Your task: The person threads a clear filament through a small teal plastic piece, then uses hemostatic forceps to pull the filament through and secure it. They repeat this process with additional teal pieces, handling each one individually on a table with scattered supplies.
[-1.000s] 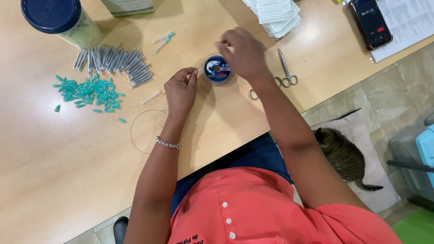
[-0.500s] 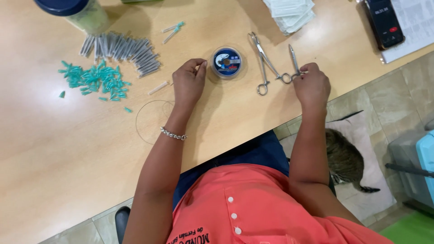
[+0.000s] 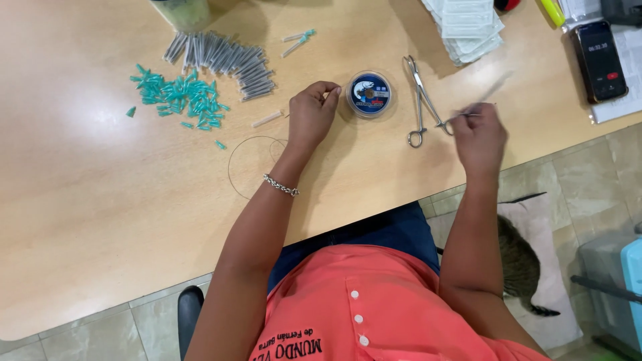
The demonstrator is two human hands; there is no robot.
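Two hands at work on a wooden table (image 3: 100,220), seen from above.
The table's near edge runs diagonally past the right hand (image 3: 478,137), which pinches a blurred thin metal tool beside the forceps (image 3: 422,100). The left hand (image 3: 313,115) closes its fingertips on a fine line just left of the round spool (image 3: 369,93); bare tabletop lies below-left. A wire loop (image 3: 251,164) lies near the wrist.

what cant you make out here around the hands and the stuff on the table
- Right hand, head view: the thin tool it holds is motion-blurred; its kind is unclear.
- Left hand: what its fingertips pinch is too small to see.
- Jar: cut off by the top edge.
- Paper stack: top cut off.
- Animal on the floor: partly hidden by the right arm.
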